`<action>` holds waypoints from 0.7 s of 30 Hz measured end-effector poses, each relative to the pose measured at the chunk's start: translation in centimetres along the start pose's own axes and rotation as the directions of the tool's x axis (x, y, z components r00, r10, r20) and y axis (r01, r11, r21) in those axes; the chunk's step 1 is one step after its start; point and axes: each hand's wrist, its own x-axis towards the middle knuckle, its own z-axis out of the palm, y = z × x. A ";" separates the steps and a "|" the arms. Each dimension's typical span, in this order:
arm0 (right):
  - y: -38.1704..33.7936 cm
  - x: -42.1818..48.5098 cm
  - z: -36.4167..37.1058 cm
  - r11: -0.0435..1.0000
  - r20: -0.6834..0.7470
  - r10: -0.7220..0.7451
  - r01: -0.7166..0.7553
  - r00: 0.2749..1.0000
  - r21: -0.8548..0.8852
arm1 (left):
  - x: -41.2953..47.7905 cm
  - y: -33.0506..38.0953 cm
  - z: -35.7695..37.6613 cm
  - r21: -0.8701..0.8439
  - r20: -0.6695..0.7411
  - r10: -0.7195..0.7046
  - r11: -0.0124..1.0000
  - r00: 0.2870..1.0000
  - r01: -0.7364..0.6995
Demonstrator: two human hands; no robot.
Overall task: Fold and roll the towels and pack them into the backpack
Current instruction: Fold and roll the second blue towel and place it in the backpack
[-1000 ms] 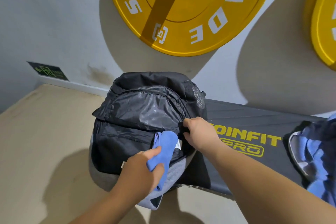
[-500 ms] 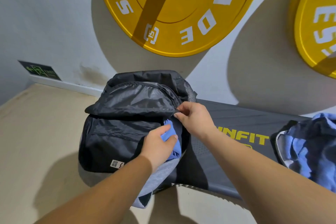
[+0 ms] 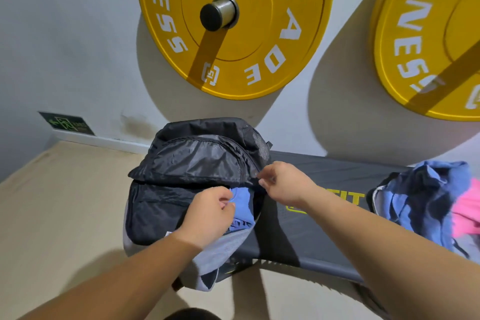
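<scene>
At 10 o'clock a green exit sign [image 3: 68, 123] sits low on the wall. The black backpack [image 3: 166, 205] lies at centre on the dark bench [image 3: 324, 228], flap raised, with 1 yellow plate [image 3: 233, 26] at 12 o'clock above it. The left hand [image 3: 207, 212], fingers curled, grips a blue towel [image 3: 242, 201] in the bag's opening. At 2 o'clock from it, the right hand [image 3: 283, 184] pinches the flap's edge. A heap of blue towels [image 3: 426, 197] lies at 3 o'clock, with a second plate [image 3: 428, 34] at 2.
</scene>
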 end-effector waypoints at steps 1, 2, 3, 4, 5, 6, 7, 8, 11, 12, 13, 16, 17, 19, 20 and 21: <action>0.1 -1.2 -1.0 1.000 0.010 0.016 -0.016 1.000 -0.007 | -0.1 1.2 -0.5 0.013 0.024 0.014 1.000 1.000 -0.014; 0.2 -2.5 -1.9 0.999 0.023 0.027 -0.026 0.999 -0.027 | 0.0 2.4 -0.7 0.025 0.041 0.026 0.999 0.999 -0.027; 0.5 -3.8 -2.8 0.998 0.032 0.039 -0.037 0.999 -0.049 | 0.0 4.0 -0.8 0.025 0.055 0.036 0.999 0.998 -0.038; 0.8 -5.1 -3.6 0.996 0.039 0.055 -0.053 0.998 -0.067 | 0.1 5.6 -0.7 0.011 0.067 0.054 0.998 0.996 -0.054; 1.1 -6.4 -4.6 0.994 0.053 0.078 -0.073 0.996 -0.081 | 0.1 7.4 -0.5 0.002 0.077 0.077 0.997 0.994 -0.077; 1.5 -7.6 -5.5 0.989 0.075 0.111 -0.103 0.991 -0.102 | 0.2 9.2 -0.1 -0.006 0.084 0.113 0.994 0.990 -0.113; 2.0 -8.8 -6.4 0.982 0.105 0.153 -0.139 0.983 -0.130 | 0.1 11.0 0.5 -0.004 0.091 0.148 0.989 0.985 -0.148; 2.6 -9.9 -7.4 0.970 0.134 0.200 -0.177 0.971 -0.166 | -0.1 12.9 1.4 -0.012 0.103 0.187 0.982 0.977 -0.187; 6.2 -12.9 -9.4 0.927 0.158 0.328 -0.285 0.931 -0.245 | -1.4 17.6 5.1 -0.091 0.149 0.255 0.966 0.955 -0.244; 7.9 -13.7 -9.8 0.916 0.139 0.365 -0.328 0.921 -0.231 | -2.0 18.7 6.6 -0.118 0.163 0.267 0.961 0.950 -0.249; 9.7 -14.4 -10.1 0.907 0.112 0.398 -0.373 0.911 -0.196 | -2.7 19.4 8.1 -0.137 0.181 0.272 0.958 0.945 -0.250; 15.1 -16.7 -10.9 0.857 -0.084 0.505 -0.510 0.859 -0.066 | -4.2 19.7 11.9 -0.168 0.243 0.326 0.942 0.913 -0.291; 16.7 -17.5 -11.1 0.833 -0.192 0.543 -0.554 0.818 -0.003 | -4.3 19.6 12.8 -0.151 0.266 0.347 0.936 0.899 -0.317; 19.6 -18.8 -11.2 0.773 -0.351 0.629 -0.606 0.694 0.188 | -4.1 19.6 13.8 -0.089 0.306 0.364 0.931 0.880 -0.354; 21.0 -19.2 -11.0 0.734 -0.369 0.679 -0.607 0.635 0.306 | -3.8 19.7 14.1 -0.078 0.310 0.363 0.931 0.879 -0.357; 22.0 -19.4 -10.6 0.685 -0.361 0.728 -0.599 0.583 0.414 | -3.5 19.8 14.4 -0.082 0.309 0.359 0.933 0.881 -0.351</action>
